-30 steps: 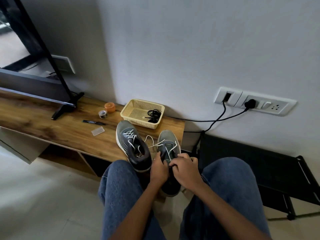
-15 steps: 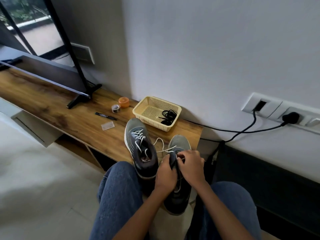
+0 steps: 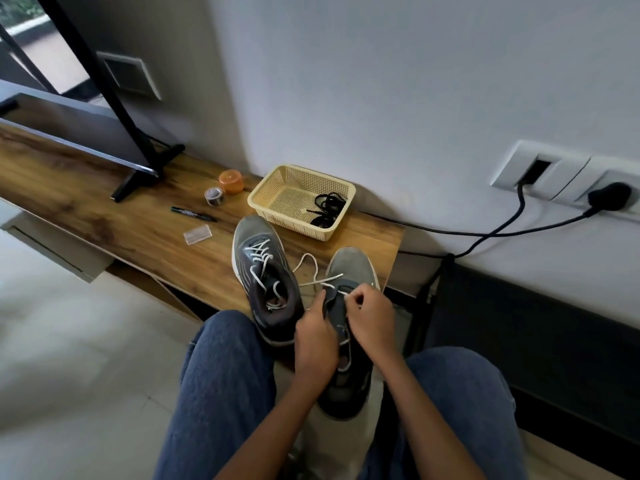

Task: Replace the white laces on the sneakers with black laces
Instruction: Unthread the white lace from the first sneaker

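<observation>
Two grey sneakers stand on a low wooden shelf (image 3: 104, 220). The left sneaker (image 3: 265, 275) keeps its white lace threaded. The right sneaker (image 3: 346, 327) hangs over the shelf's front edge, between my knees. My left hand (image 3: 315, 336) grips its left side near the tongue. My right hand (image 3: 372, 317) pinches the white lace (image 3: 313, 271) at the eyelets; loose loops of it trail between the two shoes. The black laces (image 3: 327, 207) lie bundled in a yellow basket (image 3: 277, 188) behind the sneakers.
On the shelf to the left lie a black marker (image 3: 194, 214), a small clear plastic piece (image 3: 197, 234), a tape roll (image 3: 214, 196) and an orange lid (image 3: 231, 181). A TV stand foot (image 3: 145, 178) stands further left. Black cables (image 3: 485, 233) run to wall sockets on the right.
The view has swung down and closer. My right hand has worked up the right sneaker's eyelets, and more white lace lies loose. My left hand keeps its grip on the shoe.
</observation>
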